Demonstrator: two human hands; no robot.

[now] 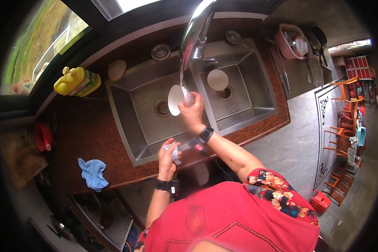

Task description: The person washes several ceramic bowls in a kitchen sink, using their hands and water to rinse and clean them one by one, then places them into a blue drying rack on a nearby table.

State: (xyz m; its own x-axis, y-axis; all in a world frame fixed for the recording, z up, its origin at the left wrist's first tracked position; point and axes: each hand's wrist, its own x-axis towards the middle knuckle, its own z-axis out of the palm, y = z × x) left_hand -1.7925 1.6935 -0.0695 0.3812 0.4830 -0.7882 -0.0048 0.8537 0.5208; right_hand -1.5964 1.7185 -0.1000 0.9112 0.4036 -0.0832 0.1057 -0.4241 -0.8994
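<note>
My right hand grips a white bowl by its base, tilted on its side over the left basin of a steel double sink. Water from the chrome faucet runs down onto the bowl's upper edge. Near the sink's front rim, my left hand holds a crumpled greyish-white scrubbing cloth. Another white bowl rests in the right basin, partly over its drain.
A yellow jug stands left of the sink. A blue cloth lies on the dark red countertop. Two drain covers sit behind the basins. A pink tub of utensils stands at the right.
</note>
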